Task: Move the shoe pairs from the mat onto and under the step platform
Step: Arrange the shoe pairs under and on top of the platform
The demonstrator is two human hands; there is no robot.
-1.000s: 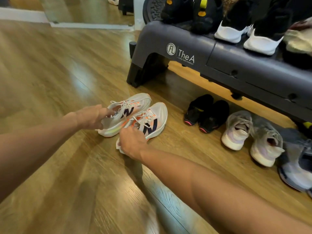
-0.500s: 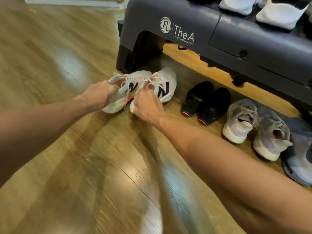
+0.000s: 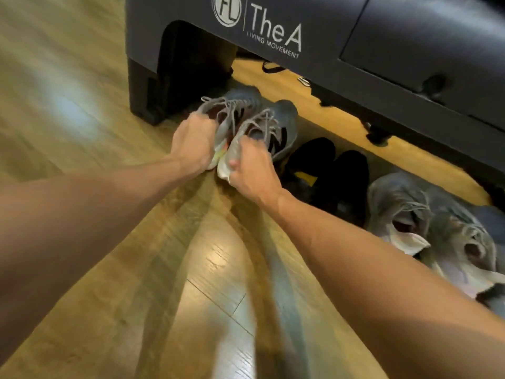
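Observation:
A pair of white running shoes with dark side logos lies on the wooden floor, toes pointing under the left end of the dark grey step platform [image 3: 322, 26]. My left hand [image 3: 194, 142] grips the heel of the left white shoe [image 3: 240, 102]. My right hand [image 3: 252, 170] grips the heel of the right white shoe [image 3: 284, 119]. The toes of both shoes sit in the platform's shadow, next to its left leg [image 3: 147, 86].
To the right under the platform's front edge stand a black shoe pair [image 3: 330, 170], then a grey-lilac shoe pair [image 3: 426, 225], and part of another grey shoe [image 3: 492, 225] at the right border. Wooden floor [image 3: 68, 105] spreads out on the left and in front.
Both hands have pushed the white shoes forward along the floor, from open floor to under the platform's left end. The camera has come closer and lower.

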